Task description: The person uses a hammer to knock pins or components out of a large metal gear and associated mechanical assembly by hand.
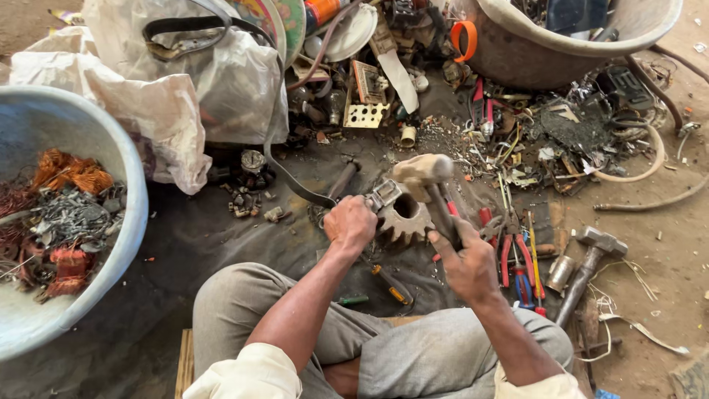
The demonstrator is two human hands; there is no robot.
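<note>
Toothed metal gear on the dark ground cloth, in front of the knees; looks heavy, rigid, sharp-toothed, best held by rim or hub. Left hand closed around a metal tool at the gear. Right hand grips hammer by the handle. Pliers just beside.

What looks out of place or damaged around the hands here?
Broken scrap lies strewn over the ground beyond the toothed gear. The left hand holds a tool against the gear, and the right hand holds a hammer above it. A second hammer lies loose nearby.
</note>
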